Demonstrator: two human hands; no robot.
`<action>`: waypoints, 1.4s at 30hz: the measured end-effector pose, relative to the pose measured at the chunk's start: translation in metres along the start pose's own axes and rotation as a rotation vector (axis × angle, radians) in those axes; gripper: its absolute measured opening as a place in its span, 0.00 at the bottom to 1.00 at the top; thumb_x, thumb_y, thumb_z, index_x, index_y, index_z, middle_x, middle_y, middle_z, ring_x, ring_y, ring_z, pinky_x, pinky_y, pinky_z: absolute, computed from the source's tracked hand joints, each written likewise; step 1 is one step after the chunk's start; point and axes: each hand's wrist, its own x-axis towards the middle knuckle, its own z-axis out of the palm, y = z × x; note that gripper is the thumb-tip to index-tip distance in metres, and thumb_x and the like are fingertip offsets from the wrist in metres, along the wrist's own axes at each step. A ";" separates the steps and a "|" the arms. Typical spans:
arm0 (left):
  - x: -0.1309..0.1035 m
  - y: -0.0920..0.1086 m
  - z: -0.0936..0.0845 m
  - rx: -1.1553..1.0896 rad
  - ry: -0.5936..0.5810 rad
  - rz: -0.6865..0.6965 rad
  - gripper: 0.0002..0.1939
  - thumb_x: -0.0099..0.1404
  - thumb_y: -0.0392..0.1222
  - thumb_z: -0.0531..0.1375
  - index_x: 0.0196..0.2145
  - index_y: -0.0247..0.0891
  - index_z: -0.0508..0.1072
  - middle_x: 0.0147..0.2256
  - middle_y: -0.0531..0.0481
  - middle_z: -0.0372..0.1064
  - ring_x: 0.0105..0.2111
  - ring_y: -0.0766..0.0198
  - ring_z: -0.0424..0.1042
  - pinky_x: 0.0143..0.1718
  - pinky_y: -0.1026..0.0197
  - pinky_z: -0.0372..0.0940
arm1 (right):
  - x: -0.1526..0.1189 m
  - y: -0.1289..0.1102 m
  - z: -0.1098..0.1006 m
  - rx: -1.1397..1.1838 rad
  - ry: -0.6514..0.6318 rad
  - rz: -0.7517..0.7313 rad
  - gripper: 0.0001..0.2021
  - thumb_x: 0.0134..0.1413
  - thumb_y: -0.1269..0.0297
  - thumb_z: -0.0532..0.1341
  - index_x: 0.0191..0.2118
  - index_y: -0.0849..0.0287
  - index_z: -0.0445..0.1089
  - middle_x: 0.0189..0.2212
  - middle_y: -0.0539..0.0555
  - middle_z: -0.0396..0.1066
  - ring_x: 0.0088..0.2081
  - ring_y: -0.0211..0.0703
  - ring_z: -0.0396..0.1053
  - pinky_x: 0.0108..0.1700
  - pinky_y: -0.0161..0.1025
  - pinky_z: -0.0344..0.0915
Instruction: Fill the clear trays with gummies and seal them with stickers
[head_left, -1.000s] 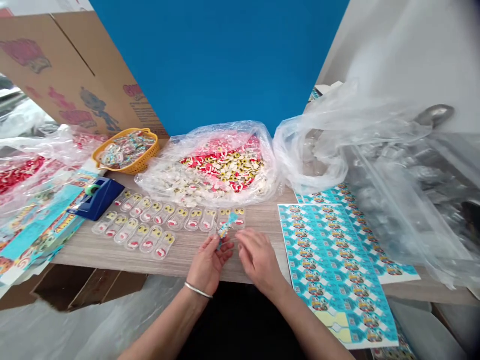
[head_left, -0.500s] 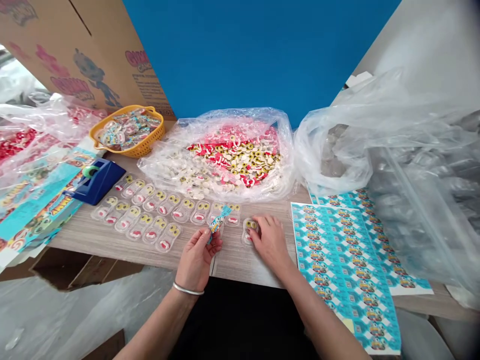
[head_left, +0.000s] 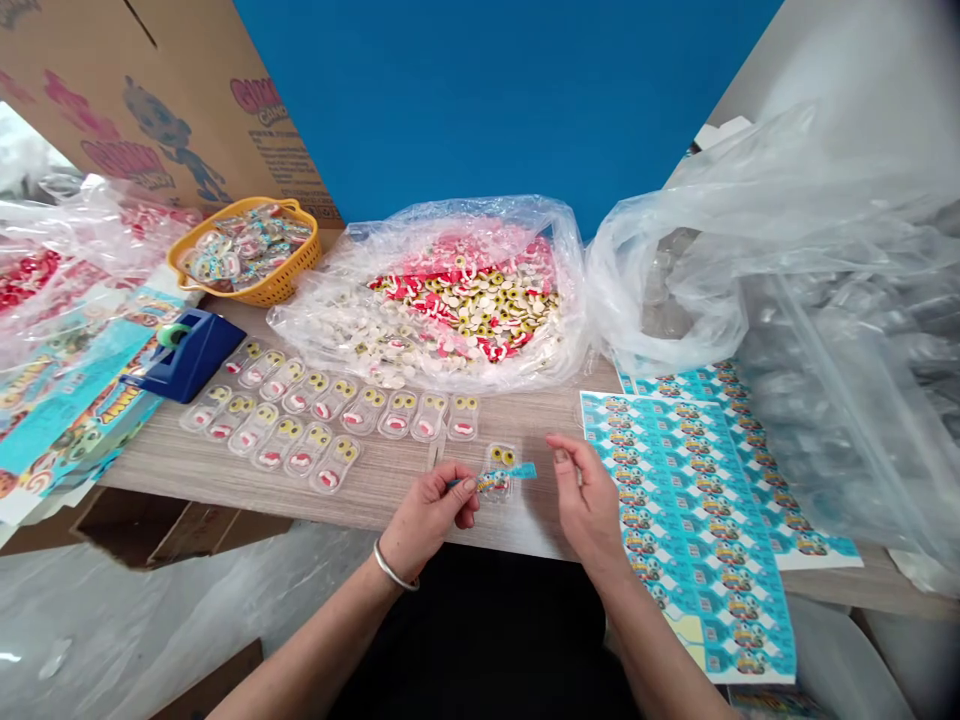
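Between thumb and fingers, my left hand pinches one end of a blue printed sticker. That sticker stretches sideways over the lower part of a clear plastic blister pack; I cannot tell whether it touches the plastic. Two yellow eye-shaped candies show at the pack's top, while its lower half is partly hidden. Just right of the pack, my right hand is raised with its fingers apart and nothing in it. Two rows of similar packs, holding yellow eyes and red-and-white mouth candies, lie to the left.
Sheets of blue stickers lie at the right, beside plastic bags of clear trays. An open bag of candies sits at the back. A yellow basket of packs and a blue tape dispenser stand at the left.
My left hand has carried the sticker right and turned it level over the lone pack. My right hand has let go of that pack and moved right.
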 end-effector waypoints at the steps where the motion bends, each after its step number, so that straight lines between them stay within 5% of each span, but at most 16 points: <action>1: 0.000 0.001 0.000 0.057 -0.044 -0.018 0.14 0.61 0.50 0.61 0.29 0.35 0.70 0.23 0.53 0.67 0.21 0.71 0.63 0.26 0.67 0.60 | -0.003 -0.003 -0.006 0.008 -0.013 0.001 0.14 0.65 0.61 0.51 0.49 0.56 0.68 0.47 0.56 0.71 0.50 0.48 0.68 0.53 0.47 0.63; 4: 0.000 0.002 0.001 0.188 -0.145 -0.050 0.14 0.62 0.50 0.60 0.30 0.36 0.71 0.23 0.53 0.66 0.22 0.69 0.63 0.26 0.66 0.60 | -0.012 -0.011 -0.014 -0.029 -0.191 -0.048 0.17 0.59 0.58 0.59 0.53 0.54 0.67 0.48 0.56 0.71 0.51 0.50 0.67 0.53 0.49 0.62; 7: 0.001 0.003 0.002 0.336 -0.144 0.048 0.12 0.62 0.49 0.60 0.30 0.36 0.74 0.25 0.51 0.66 0.24 0.68 0.64 0.26 0.66 0.61 | -0.018 -0.013 -0.009 -0.008 -0.282 0.028 0.13 0.57 0.62 0.60 0.48 0.55 0.69 0.37 0.53 0.74 0.41 0.47 0.71 0.45 0.45 0.67; 13: 0.014 0.015 -0.003 0.577 -0.019 0.108 0.09 0.60 0.46 0.61 0.34 0.39 0.77 0.20 0.54 0.66 0.19 0.67 0.63 0.23 0.65 0.56 | -0.014 -0.009 0.008 0.080 -0.235 0.168 0.07 0.57 0.62 0.58 0.40 0.56 0.69 0.29 0.50 0.73 0.33 0.43 0.72 0.36 0.39 0.67; 17: 0.030 0.019 -0.009 0.609 0.103 0.181 0.17 0.53 0.41 0.67 0.41 0.41 0.72 0.20 0.59 0.63 0.18 0.67 0.62 0.24 0.65 0.53 | -0.005 -0.005 0.017 -0.014 -0.221 0.205 0.08 0.56 0.61 0.58 0.41 0.56 0.67 0.29 0.50 0.74 0.32 0.44 0.72 0.36 0.40 0.66; 22: 0.043 0.016 -0.008 0.741 0.126 0.253 0.06 0.54 0.38 0.64 0.29 0.40 0.69 0.21 0.57 0.63 0.20 0.67 0.61 0.26 0.63 0.51 | 0.003 -0.002 0.023 -0.162 -0.223 0.188 0.08 0.56 0.63 0.58 0.41 0.56 0.68 0.31 0.51 0.74 0.34 0.46 0.73 0.38 0.41 0.64; 31: 0.051 0.006 0.002 0.868 0.167 0.268 0.07 0.56 0.38 0.64 0.28 0.42 0.66 0.22 0.53 0.63 0.24 0.60 0.64 0.30 0.61 0.51 | 0.010 0.003 0.031 -0.473 -0.333 -0.021 0.11 0.61 0.69 0.55 0.48 0.58 0.67 0.39 0.57 0.76 0.40 0.49 0.72 0.43 0.43 0.60; 38: 0.004 0.001 -0.010 0.969 0.364 0.208 0.13 0.54 0.48 0.67 0.32 0.43 0.68 0.32 0.49 0.68 0.28 0.58 0.69 0.29 0.62 0.54 | -0.003 -0.011 0.035 -0.575 -0.426 -0.072 0.07 0.60 0.69 0.57 0.44 0.55 0.67 0.37 0.56 0.77 0.39 0.51 0.73 0.42 0.43 0.58; 42: -0.047 -0.024 -0.038 0.826 0.450 0.044 0.15 0.52 0.54 0.68 0.25 0.42 0.70 0.21 0.53 0.64 0.24 0.59 0.68 0.27 0.63 0.55 | -0.022 -0.025 0.046 -0.531 -0.468 -0.095 0.07 0.60 0.70 0.57 0.43 0.56 0.67 0.36 0.56 0.76 0.40 0.51 0.72 0.43 0.44 0.58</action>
